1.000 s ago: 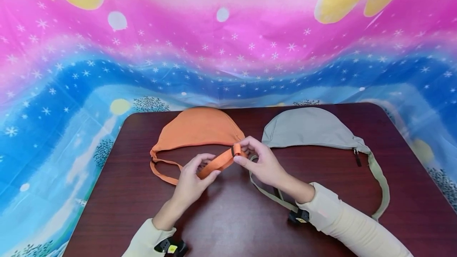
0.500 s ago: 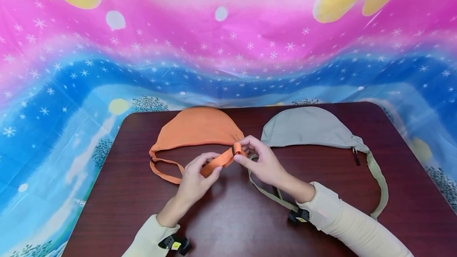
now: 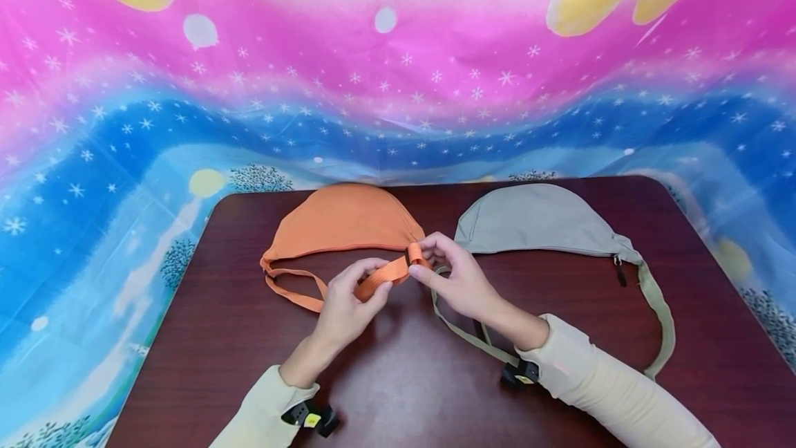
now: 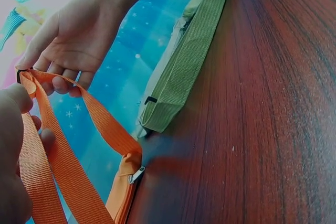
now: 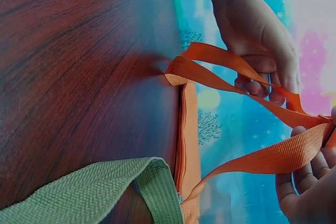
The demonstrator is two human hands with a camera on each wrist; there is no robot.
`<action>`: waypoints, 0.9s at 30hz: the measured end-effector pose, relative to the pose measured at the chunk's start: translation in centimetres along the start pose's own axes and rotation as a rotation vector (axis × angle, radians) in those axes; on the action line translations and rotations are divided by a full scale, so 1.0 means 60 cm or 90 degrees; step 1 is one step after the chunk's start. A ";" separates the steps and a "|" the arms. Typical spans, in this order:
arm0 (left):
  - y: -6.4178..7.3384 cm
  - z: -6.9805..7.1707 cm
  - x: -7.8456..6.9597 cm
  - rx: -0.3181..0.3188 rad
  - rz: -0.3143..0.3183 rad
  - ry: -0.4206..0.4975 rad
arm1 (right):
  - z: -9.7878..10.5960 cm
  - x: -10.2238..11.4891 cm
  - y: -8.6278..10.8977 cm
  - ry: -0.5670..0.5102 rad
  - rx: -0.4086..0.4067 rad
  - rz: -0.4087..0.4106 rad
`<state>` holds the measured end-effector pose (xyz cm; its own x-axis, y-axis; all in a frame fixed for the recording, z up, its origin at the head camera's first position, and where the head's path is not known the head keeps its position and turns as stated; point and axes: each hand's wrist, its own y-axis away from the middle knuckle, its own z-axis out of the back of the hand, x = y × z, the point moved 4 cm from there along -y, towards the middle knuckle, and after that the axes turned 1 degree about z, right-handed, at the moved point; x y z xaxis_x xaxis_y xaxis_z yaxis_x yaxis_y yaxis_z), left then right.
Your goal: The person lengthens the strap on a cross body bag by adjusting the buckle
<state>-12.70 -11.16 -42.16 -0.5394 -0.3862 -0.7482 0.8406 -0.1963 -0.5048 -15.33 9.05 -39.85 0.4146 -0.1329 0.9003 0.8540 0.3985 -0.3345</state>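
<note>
An orange waist bag lies on the table's far side, left of centre. Its orange strap is raised in front of it. My left hand pinches the strap between thumb and fingers. To its right, my right hand pinches the strap beside a small dark slide buckle. A short loop of webbing stands out at this buckle. In the right wrist view, the strap runs from the bag to my right hand, and two more lengths pass by my left hand.
A grey waist bag lies at the right with its green strap curving toward the near side. Part of that strap passes under my right forearm. The dark red table ends at a printed cloth backdrop.
My left hand has slid right and slightly away from me along the strap, closer to the buckle. The right hand has stayed almost in place, gripping the strap.
</note>
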 end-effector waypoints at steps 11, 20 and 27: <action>-0.003 0.006 -0.002 -0.025 0.028 0.054 | 0.000 -0.004 0.001 -0.024 0.004 -0.012; -0.003 -0.003 0.002 0.018 0.052 0.019 | -0.002 0.000 0.000 -0.018 0.002 -0.014; -0.011 -0.013 -0.001 0.049 0.060 -0.033 | -0.003 0.002 0.000 -0.014 0.007 -0.016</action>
<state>-13.27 -10.32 -42.08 -0.4561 -0.4513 -0.7670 0.8899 -0.2243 -0.3972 -15.23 8.89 -39.76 0.3853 -0.1231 0.9146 0.8610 0.4046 -0.3082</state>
